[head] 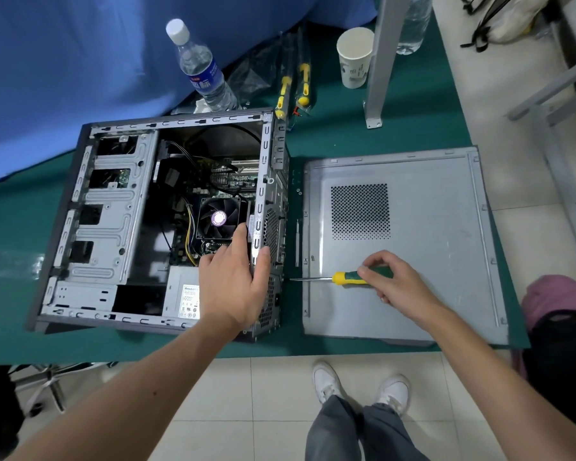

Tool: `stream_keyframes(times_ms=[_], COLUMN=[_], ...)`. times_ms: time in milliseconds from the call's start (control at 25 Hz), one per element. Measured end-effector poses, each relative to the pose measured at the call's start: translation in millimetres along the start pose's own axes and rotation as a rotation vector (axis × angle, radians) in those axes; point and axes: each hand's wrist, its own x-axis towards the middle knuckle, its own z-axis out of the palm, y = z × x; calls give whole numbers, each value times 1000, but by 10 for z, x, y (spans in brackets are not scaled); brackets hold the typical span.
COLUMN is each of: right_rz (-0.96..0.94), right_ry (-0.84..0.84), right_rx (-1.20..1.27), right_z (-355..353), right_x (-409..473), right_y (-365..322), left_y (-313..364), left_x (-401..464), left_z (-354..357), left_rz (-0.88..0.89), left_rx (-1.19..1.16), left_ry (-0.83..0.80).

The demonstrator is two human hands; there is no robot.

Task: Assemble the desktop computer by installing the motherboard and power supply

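An open grey computer case (pixel 107 207) lies on its side on the green table. Inside it sit the motherboard (pixel 226 181) with a black CPU fan (pixel 218 218) and, at the near end, the grey power supply (pixel 182 296). My left hand (pixel 235 281) grips the case's rear panel edge, thumb outside on the perforated grille, fingers inside above the power supply. My right hand (pixel 396 281) holds a green and yellow screwdriver (pixel 343 278) level, its tip touching the rear panel near the power supply.
The removed side panel (pixel 429 261) lies flat right of the case, under my right hand. Behind stand a water bottle (pixel 202 68), a paper cup (pixel 354 58), two bagged yellow-handled screwdrivers (pixel 295 84) and a metal post (pixel 379 78). The table's front edge is close to my feet.
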Motion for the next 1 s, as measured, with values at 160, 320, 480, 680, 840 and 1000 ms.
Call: stream_keyframes(times_ms=[160, 320, 480, 680, 840, 1000], right_rz=[-35, 36, -101, 68, 3, -10], right_ry=[70, 77, 39, 211, 63, 127], right_rx=[-14, -147, 26, -115, 5, 1], right_z=[-4, -26, 7, 78, 29, 11], right_x=[41, 77, 42, 52, 21, 26], right_y=[-19, -69, -62, -68, -57, -43], left_y=[-8, -1, 4, -2, 3, -10], left_x=[7, 6, -4, 3, 3, 1], left_z=[0, -2, -7, -3, -10, 3], left_rz=[-4, -2, -1, 1, 2, -1], left_rx=[-2, -2, 0, 5, 3, 5], left_ry=[-1, -2, -6, 0, -10, -2])
